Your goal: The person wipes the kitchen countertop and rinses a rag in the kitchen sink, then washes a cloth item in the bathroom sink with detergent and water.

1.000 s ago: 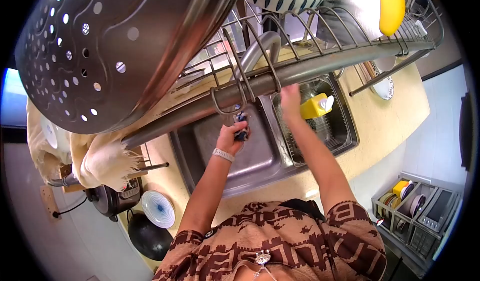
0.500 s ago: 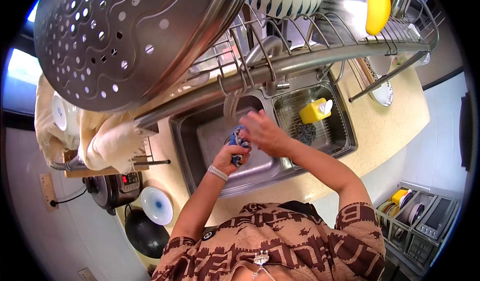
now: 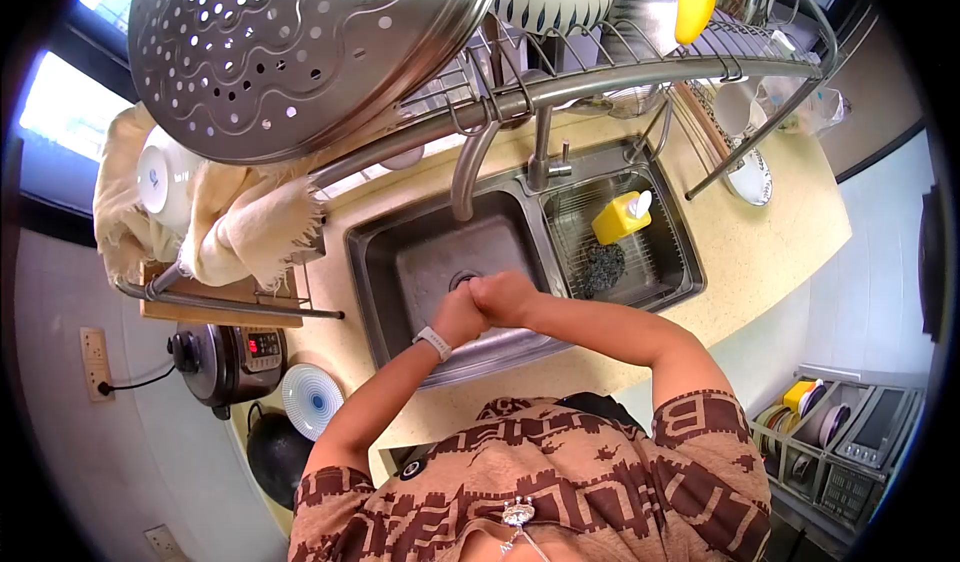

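Left hand (image 3: 458, 318) and right hand (image 3: 504, 297) touching each other over the left sink basin (image 3: 400, 254), at the near side of the drain (image 3: 463, 280). Fingers mostly hidden: how far each hand is closed, and what it holds, cannot be told. Blue-and-white cloth, seen in the left hand half a second ago, is out of sight now, probably between the hands. Pale wristband (image 3: 433, 342) on left wrist. Faucet spout (image 3: 468, 174) over the basin's far side, apart from both hands. Right basin (image 3: 690, 280): yellow bottle (image 3: 618, 222), dark scourer (image 3: 602, 270) just nearer.
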`<state>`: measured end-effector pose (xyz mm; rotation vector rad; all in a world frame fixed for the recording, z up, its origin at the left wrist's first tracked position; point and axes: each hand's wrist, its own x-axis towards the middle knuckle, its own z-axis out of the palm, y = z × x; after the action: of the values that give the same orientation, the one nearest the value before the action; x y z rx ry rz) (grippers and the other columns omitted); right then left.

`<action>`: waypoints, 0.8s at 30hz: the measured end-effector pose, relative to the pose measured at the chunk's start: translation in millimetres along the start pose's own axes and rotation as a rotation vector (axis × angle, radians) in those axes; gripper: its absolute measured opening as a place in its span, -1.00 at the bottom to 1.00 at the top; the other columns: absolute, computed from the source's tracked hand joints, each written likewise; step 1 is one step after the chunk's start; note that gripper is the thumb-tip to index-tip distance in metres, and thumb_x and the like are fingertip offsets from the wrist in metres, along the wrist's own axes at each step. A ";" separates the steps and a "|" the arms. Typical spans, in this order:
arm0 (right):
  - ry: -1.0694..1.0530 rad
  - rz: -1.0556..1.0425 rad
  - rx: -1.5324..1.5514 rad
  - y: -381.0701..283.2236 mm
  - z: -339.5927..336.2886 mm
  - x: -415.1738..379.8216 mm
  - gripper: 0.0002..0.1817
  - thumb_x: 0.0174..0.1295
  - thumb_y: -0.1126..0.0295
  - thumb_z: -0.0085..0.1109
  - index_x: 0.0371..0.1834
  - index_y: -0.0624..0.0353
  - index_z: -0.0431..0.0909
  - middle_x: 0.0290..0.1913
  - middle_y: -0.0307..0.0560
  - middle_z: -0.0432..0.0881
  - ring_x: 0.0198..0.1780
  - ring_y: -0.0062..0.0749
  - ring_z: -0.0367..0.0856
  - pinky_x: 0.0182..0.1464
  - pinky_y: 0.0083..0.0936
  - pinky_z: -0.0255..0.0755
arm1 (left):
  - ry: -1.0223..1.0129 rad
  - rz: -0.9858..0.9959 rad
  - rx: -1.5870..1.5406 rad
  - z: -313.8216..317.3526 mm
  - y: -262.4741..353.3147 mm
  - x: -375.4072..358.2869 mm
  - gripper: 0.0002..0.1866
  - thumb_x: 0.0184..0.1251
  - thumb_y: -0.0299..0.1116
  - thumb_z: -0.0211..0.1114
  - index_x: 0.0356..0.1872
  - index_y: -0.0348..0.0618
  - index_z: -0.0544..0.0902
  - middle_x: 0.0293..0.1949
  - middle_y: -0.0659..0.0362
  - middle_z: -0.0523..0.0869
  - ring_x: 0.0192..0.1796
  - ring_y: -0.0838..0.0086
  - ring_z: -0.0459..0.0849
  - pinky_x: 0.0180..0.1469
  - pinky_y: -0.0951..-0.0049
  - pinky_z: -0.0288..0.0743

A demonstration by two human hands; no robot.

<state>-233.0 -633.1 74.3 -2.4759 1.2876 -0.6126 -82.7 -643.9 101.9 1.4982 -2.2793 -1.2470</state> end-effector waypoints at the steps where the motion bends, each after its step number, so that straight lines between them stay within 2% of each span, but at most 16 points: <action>1: -0.109 0.144 0.033 -2.3 3.5 -0.6 -0.78 -0.02 0.31 0.23 -0.38 0.21 0.48 -0.45 0.09 0.66 -0.36 -0.01 0.69 -0.33 -0.18 0.56 | 0.003 0.002 -0.001 2.0 -0.9 -0.1 -0.62 -0.01 -0.47 0.36 -0.12 -0.36 0.52 -0.20 -0.29 0.67 -0.08 -0.16 0.64 -0.09 0.10 0.55; 2: -0.221 0.289 0.067 -4.7 7.2 -2.6 -0.73 -0.04 0.31 0.26 -0.31 0.23 0.53 -0.37 0.13 0.70 -0.25 0.04 0.72 -0.26 -0.12 0.58 | 0.033 0.006 0.061 4.9 -1.9 -1.5 -0.62 0.00 -0.45 0.37 -0.11 -0.29 0.52 -0.21 -0.23 0.69 -0.09 -0.14 0.65 -0.10 0.10 0.55; 3: -0.228 0.285 0.066 -7.8 7.5 -4.7 -0.73 -0.04 0.31 0.26 -0.31 0.23 0.53 -0.37 0.13 0.70 -0.25 0.04 0.72 -0.26 -0.12 0.58 | 0.064 0.009 0.122 6.4 -0.7 -3.8 -0.61 0.01 -0.43 0.39 -0.09 -0.23 0.52 -0.23 -0.18 0.71 -0.09 -0.11 0.66 -0.11 0.10 0.56; 5: -0.177 0.424 0.136 -10.2 5.7 -5.2 -0.75 -0.02 0.34 0.23 -0.28 0.22 0.56 -0.38 0.18 0.70 -0.25 0.08 0.71 -0.21 -0.08 0.57 | 0.030 0.000 0.200 3.4 1.9 -1.5 -0.64 0.04 -0.40 0.38 -0.12 -0.22 0.51 -0.22 -0.16 0.70 -0.11 -0.10 0.67 -0.12 0.08 0.56; 7: -0.112 0.467 0.201 -8.3 18.2 -7.7 -0.75 -0.04 0.32 0.23 -0.30 0.20 0.58 -0.38 0.15 0.70 -0.27 0.14 0.68 -0.23 -0.04 0.53 | -0.005 -0.011 0.279 0.4 -0.6 1.9 -0.67 0.07 -0.37 0.37 -0.15 -0.22 0.50 -0.21 -0.15 0.70 -0.12 -0.09 0.67 -0.12 0.06 0.56; 9: -0.049 0.509 0.266 -5.1 24.0 -9.9 -0.75 -0.05 0.31 0.24 -0.31 0.19 0.60 -0.38 0.13 0.70 -0.28 0.20 0.65 -0.25 -0.01 0.50 | 0.055 0.272 0.446 -1.6 -6.9 6.4 -0.70 0.09 -0.34 0.34 -0.18 -0.25 0.53 -0.27 -0.19 0.68 -0.13 -0.07 0.68 -0.12 0.04 0.56; 12: 0.001 0.522 0.437 7.0 28.8 -9.4 -0.72 -0.16 0.40 0.33 -0.29 0.17 0.64 -0.35 0.15 0.70 -0.30 0.16 0.66 -0.27 -0.07 0.51 | 0.066 0.331 0.562 -4.6 -1.9 13.2 -0.68 0.09 -0.29 0.40 -0.20 -0.17 0.51 -0.31 -0.08 0.70 -0.22 -0.04 0.70 -0.17 0.02 0.56; 14: -0.218 0.438 0.680 35.3 38.5 -9.6 -0.56 -0.20 0.32 0.43 -0.17 0.17 0.63 -0.34 0.10 0.73 -0.40 -0.01 0.67 -0.28 -0.18 0.55 | 0.109 0.249 0.485 -1.3 10.9 8.8 -0.68 0.09 -0.29 0.40 -0.19 -0.17 0.52 -0.33 -0.08 0.70 -0.25 -0.03 0.70 -0.21 0.06 0.57; 15: -0.212 0.440 0.682 40.6 25.0 -8.5 -0.56 -0.20 0.32 0.43 -0.17 0.17 0.63 -0.34 0.10 0.73 -0.40 -0.01 0.67 -0.28 -0.18 0.55 | 0.148 0.168 0.406 0.7 13.7 5.6 -0.67 0.09 -0.29 0.40 -0.19 -0.18 0.52 -0.34 -0.08 0.70 -0.29 -0.01 0.70 -0.24 0.10 0.57; 16: -0.378 0.500 0.883 39.4 -3.0 -6.4 -0.50 -0.21 0.37 0.48 -0.10 0.21 0.60 -0.30 0.01 0.72 -0.38 -0.14 0.66 -0.28 -0.25 0.53 | 0.143 0.172 0.410 3.9 10.2 3.7 -0.67 0.09 -0.29 0.40 -0.19 -0.18 0.52 -0.34 -0.08 0.70 -0.29 -0.01 0.70 -0.24 0.10 0.57; 17: -0.544 0.556 1.082 40.4 -28.1 -5.2 -0.42 -0.21 0.42 0.53 -0.03 0.25 0.57 -0.26 -0.08 0.72 -0.37 -0.26 0.65 -0.29 -0.32 0.52 | 0.205 0.107 0.282 8.5 5.0 3.5 -0.69 0.09 -0.27 0.41 -0.24 -0.22 0.55 -0.39 -0.06 0.70 -0.33 0.03 0.69 -0.30 0.15 0.56; 18: -0.632 0.558 1.171 46.5 -44.0 -6.0 -0.21 -0.11 0.17 0.59 0.20 0.27 0.45 -0.01 -0.11 0.64 -0.16 -0.37 0.61 -0.11 -0.40 0.51 | 0.263 0.049 0.156 11.1 2.5 4.0 -0.69 0.08 -0.26 0.42 -0.29 -0.27 0.59 -0.43 -0.05 0.70 -0.37 0.08 0.69 -0.36 0.20 0.55; 19: -0.602 0.571 1.169 52.1 -48.2 -5.6 -0.21 -0.11 0.17 0.59 0.20 0.27 0.45 -0.01 -0.11 0.64 -0.16 -0.37 0.61 -0.11 -0.40 0.51 | 0.251 0.076 0.161 5.3 10.0 1.1 -0.69 0.08 -0.26 0.42 -0.29 -0.27 0.59 -0.43 -0.05 0.70 -0.37 0.08 0.69 -0.36 0.20 0.55; 21: -0.356 0.391 1.451 61.4 -57.2 -5.8 -0.06 -0.01 -0.01 0.52 0.37 0.26 0.32 0.19 -0.03 0.54 0.11 -0.35 0.55 0.10 -0.44 0.44 | -0.105 -0.336 -0.905 -7.2 23.0 -8.0 -0.75 0.09 -0.30 0.41 -0.33 -0.21 0.57 -0.58 0.05 0.62 -0.49 0.31 0.62 -0.59 0.38 0.38; 23: -0.148 0.144 1.774 43.1 -62.4 5.3 -0.03 0.07 -0.08 0.43 0.46 0.24 0.24 0.30 0.00 0.46 0.29 -0.28 0.42 0.26 -0.43 0.33 | -0.434 -0.307 -1.464 -2.7 20.7 -12.3 -0.78 0.09 -0.35 0.39 -0.29 -0.14 0.54 -0.56 0.14 0.54 -0.54 0.49 0.48 -0.65 0.55 0.17; 24: -0.171 0.074 1.883 26.5 -74.9 12.8 -0.07 0.11 -0.02 0.41 0.46 0.24 0.23 0.27 0.05 0.49 0.25 -0.22 0.47 0.25 -0.41 0.36 | -0.519 -0.348 -1.666 -1.4 32.2 -15.4 -0.75 0.14 -0.37 0.35 -0.19 -0.16 0.51 -0.50 0.14 0.51 -0.59 0.51 0.38 -0.65 0.56 0.14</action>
<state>-281.9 -662.6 131.0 -0.8287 0.2272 -0.8896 -96.9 -627.0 130.1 0.8040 -0.3290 -2.6564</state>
